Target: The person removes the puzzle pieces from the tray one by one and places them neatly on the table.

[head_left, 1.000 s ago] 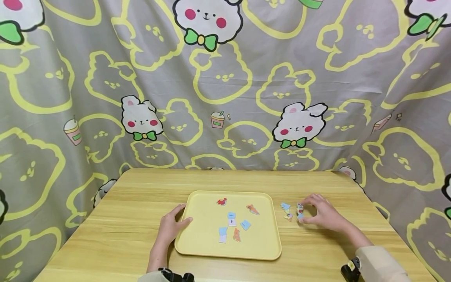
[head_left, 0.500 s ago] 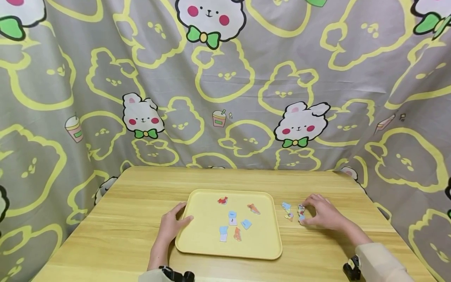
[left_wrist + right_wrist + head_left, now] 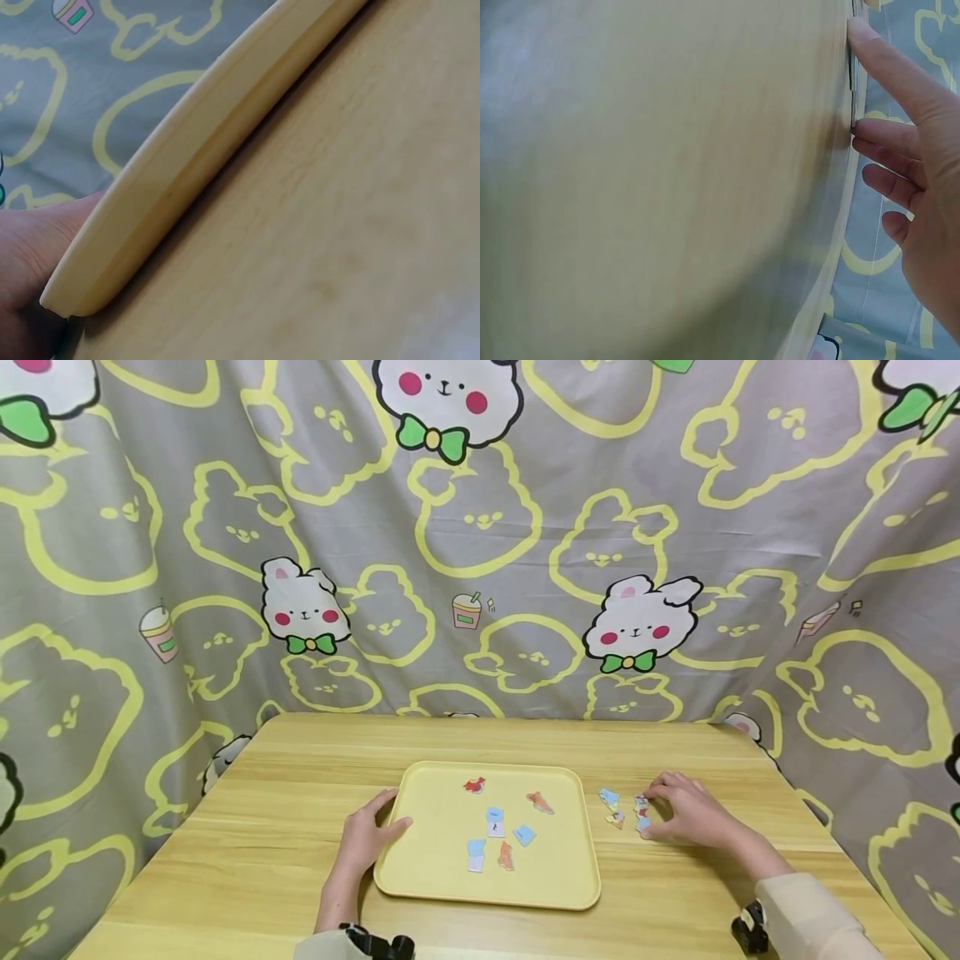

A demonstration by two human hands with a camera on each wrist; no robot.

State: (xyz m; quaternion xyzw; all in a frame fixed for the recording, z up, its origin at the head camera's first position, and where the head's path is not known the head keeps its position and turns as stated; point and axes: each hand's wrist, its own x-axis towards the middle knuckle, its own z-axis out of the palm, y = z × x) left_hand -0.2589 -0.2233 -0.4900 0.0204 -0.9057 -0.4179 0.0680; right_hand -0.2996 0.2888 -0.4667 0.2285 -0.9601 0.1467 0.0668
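Note:
In the head view, my left hand [image 3: 366, 833] grips the left side of a yellow tray [image 3: 420, 885], thumb over the rim and the other fingers along its outer side. The left wrist view shows the tray's edge [image 3: 157, 180] close by. To the right of the tray, my right hand [image 3: 688, 810] holds a short column of joined puzzle pieces [image 3: 642, 812] on the table, thumb at the near end and fingers at the far end. Beside it lies another pair of puzzle pieces [image 3: 611, 807]. The right wrist view shows the pieces only as a thin edge at the fingertips.
Several puzzle pieces lie in the tray: a red one [image 3: 474, 786], orange ones [image 3: 540, 802] and blue ones [image 3: 524, 835]. The wooden table [image 3: 300, 777] extends around the tray. A patterned grey curtain [image 3: 450, 568] hangs behind and along both sides.
The head view has shifted very slightly. Both hands stay in place, the left at the tray and the right at the column of puzzle pieces.

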